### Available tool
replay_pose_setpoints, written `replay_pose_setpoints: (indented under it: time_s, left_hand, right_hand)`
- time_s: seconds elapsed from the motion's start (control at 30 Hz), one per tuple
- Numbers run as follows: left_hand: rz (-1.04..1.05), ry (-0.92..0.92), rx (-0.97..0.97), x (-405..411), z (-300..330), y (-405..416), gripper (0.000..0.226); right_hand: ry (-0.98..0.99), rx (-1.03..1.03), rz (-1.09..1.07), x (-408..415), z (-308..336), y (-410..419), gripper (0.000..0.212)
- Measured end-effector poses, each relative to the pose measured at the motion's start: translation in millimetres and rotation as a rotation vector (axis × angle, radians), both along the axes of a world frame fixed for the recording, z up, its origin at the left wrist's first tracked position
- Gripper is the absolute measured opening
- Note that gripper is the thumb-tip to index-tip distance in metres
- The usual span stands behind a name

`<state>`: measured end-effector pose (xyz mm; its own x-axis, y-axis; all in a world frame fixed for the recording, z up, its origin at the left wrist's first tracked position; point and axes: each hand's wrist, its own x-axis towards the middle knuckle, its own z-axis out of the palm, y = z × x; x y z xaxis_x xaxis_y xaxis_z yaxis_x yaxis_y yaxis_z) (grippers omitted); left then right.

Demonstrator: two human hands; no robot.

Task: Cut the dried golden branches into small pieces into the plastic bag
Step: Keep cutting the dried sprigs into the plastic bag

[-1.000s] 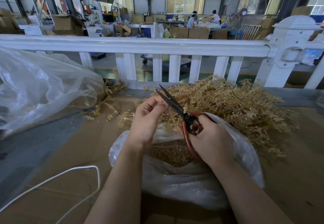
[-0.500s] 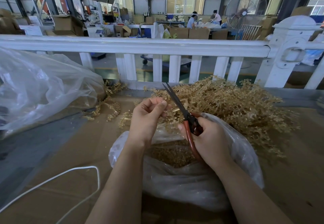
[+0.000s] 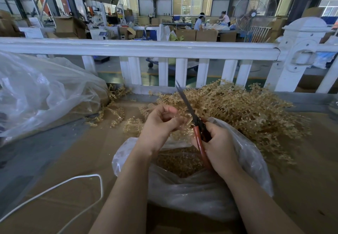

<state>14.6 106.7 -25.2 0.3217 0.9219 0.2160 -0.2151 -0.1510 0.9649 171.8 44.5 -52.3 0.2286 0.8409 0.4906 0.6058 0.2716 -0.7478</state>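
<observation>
A large heap of dried golden branches lies on the table behind an open clear plastic bag, which holds cut golden pieces. My left hand pinches a small golden sprig above the bag's mouth. My right hand grips red-handled scissors; their dark blades are closed and point up and away, right beside the sprig.
Another big clear plastic bag sits at the left. Loose golden sprigs lie between it and my hands. A white cord loops at the lower left. A white railing runs along the table's far edge.
The scissor blades were spread open a second ago and are closed now. They have swung more upright. My left hand has curled tighter round the sprig.
</observation>
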Motion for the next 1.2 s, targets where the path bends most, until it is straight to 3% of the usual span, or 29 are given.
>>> replay_pose_setpoints:
  time_s: [0.23, 0.37, 0.5, 0.63, 0.77, 1.03, 1.2]
  left_hand:
    - [-0.181, 0.101, -0.043, -10.7, 3.2, 0.4, 0.018]
    - [-0.25, 0.197, 0.002, -10.6, 4.6, -2.9, 0.022]
    - [-0.275, 0.186, -0.062, -13.1, 5.0, -3.7, 0.024]
    - [-0.404, 0.333, -0.091, -17.3, 4.5, -5.8, 0.034]
    - [-0.358, 0.076, -0.068, -20.1, 8.9, -5.5, 0.024]
    - [-0.126, -0.495, -0.049, -20.9, 20.4, 0.0, 0.024]
    - [0.028, -0.607, -0.036, -22.0, 28.2, -4.5, 0.022]
  right_hand:
    - [0.166, 0.035, 0.001, -0.2, 0.6, 1.7, 0.034]
    - [0.2, 0.052, -0.007, 1.0, -0.3, 1.8, 0.032]
    - [0.171, 0.069, -0.043, 1.1, -0.1, -0.8, 0.032]
    - [0.143, 0.075, -0.056, 0.1, 1.4, -1.9, 0.035]
    - [0.158, 0.054, -0.046, -0.2, 3.3, -3.4, 0.033]
    - [-0.03, 0.003, -0.115, -2.9, 3.5, -3.7, 0.032]
    - [0.012, 0.032, -0.112, -1.6, 1.3, -1.4, 0.032]
